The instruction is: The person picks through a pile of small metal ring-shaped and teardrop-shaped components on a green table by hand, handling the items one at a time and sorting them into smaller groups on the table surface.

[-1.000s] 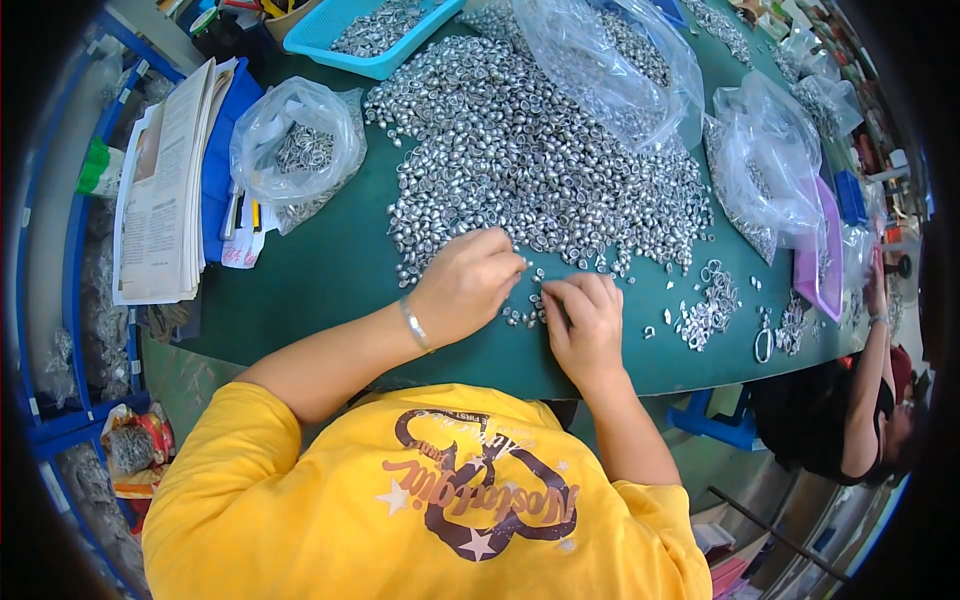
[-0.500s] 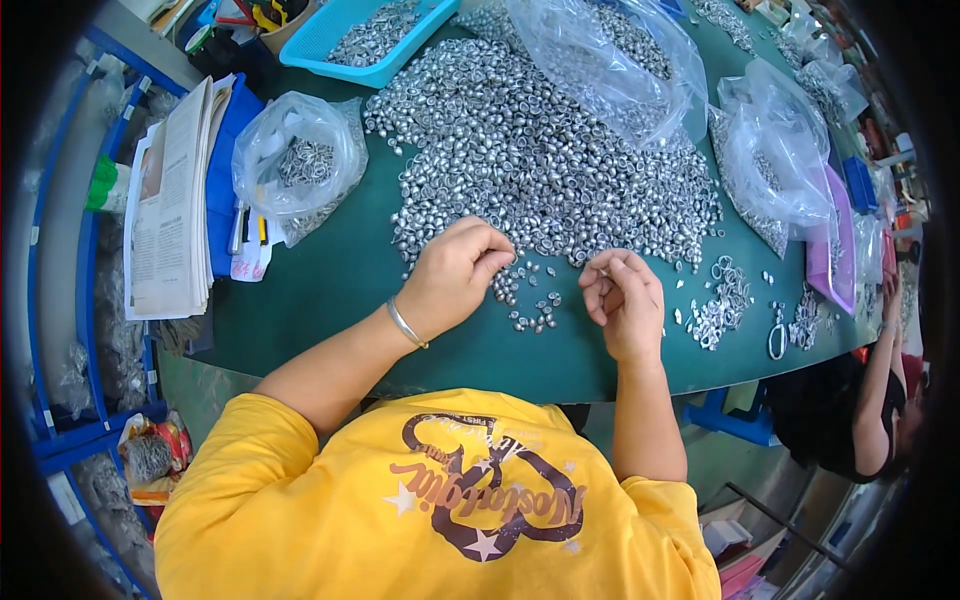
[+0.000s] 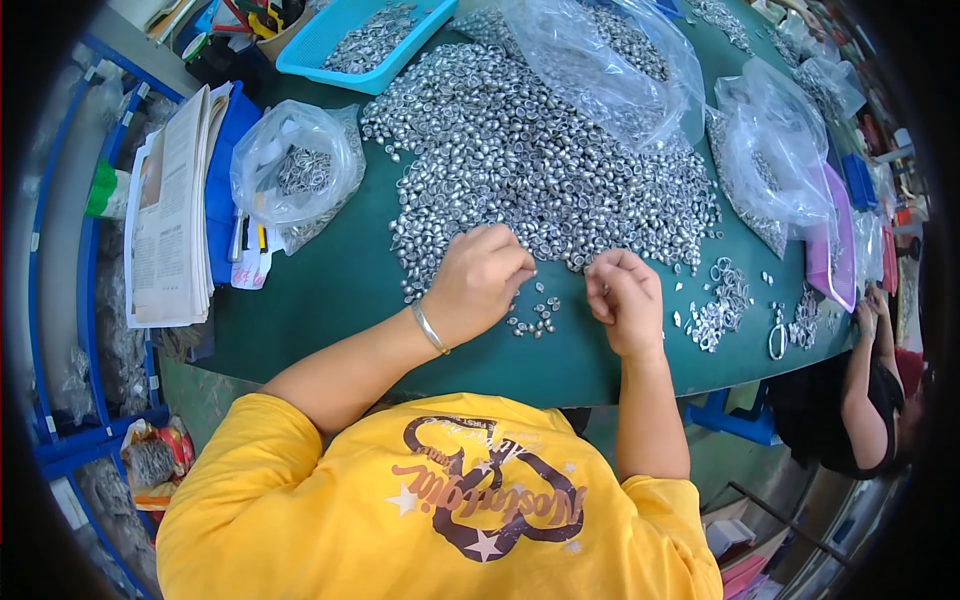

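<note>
A broad heap of small silvery dome-shaped metal pieces (image 3: pixel 560 180) covers the middle of the green table (image 3: pixel 330 330). My left hand (image 3: pixel 478 278), with a silver bangle on its wrist, is at the heap's near edge, thumb and fingertips pinched together. What that pinch holds is too small to make out. Just right of it lies a little group of loose metal pieces (image 3: pixel 533 318), apart from the heap. Across a short gap, my right hand (image 3: pixel 626 298) rests by the heap's near right edge, its fingers curled and closed; anything inside them is hidden.
A clear plastic bag (image 3: pixel 300 165) of metal parts stands left, beside stacked papers (image 3: pixel 172 210). Behind are a blue basket (image 3: pixel 370 45) and a large clear bag (image 3: pixel 610 70). Rings and scraps (image 3: pixel 722 305) lie right, near another bag (image 3: pixel 765 150) and a purple tray (image 3: pixel 832 240). A co-worker (image 3: pixel 850 410) sits far right.
My left hand has shifted slightly right and nearer to me, now covering some of the loose pieces. The right hand has barely moved. The co-worker's arms have shifted.
</note>
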Tool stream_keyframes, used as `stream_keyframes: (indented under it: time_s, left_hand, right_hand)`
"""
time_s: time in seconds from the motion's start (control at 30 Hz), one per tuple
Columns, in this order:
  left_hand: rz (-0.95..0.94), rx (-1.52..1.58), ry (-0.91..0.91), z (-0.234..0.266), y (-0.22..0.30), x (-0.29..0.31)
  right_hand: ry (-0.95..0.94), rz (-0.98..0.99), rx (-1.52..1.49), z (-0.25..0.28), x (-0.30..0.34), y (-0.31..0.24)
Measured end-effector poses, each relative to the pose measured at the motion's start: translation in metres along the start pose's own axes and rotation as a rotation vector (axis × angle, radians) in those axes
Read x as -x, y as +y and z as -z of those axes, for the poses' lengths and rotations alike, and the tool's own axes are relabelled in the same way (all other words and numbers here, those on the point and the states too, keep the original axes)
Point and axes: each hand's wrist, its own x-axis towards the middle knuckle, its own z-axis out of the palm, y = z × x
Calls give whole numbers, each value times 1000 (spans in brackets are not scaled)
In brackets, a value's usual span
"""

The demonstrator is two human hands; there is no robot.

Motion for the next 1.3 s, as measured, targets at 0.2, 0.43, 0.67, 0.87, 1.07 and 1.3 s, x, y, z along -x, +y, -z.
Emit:
stream_keyframes:
  time_s: [0.2,0.43,0.67,0.87,1.07,1.3]
  left_hand:
    - [-93,-162,-134,-12,6,2]
    - [656,787,22,2,3,-5]
    - [264,157,-148,16,-6,-17]
    - [12,-130,-228,1,-8,-8]
    - [82,41,-159,6,-7,-9]
    - [523,386,-49,17,-14,-15]
  right_hand:
    - [48,268,879,-22,2,10]
    - [41,387,1173,-21,17,15]
    - [-77,-37,80,-5,9,2]
    - [59,554,1226,-34,-4,24]
    - [31,-81,80,-12,-2,10]
    - [-49,334,1002,-8,22,6]
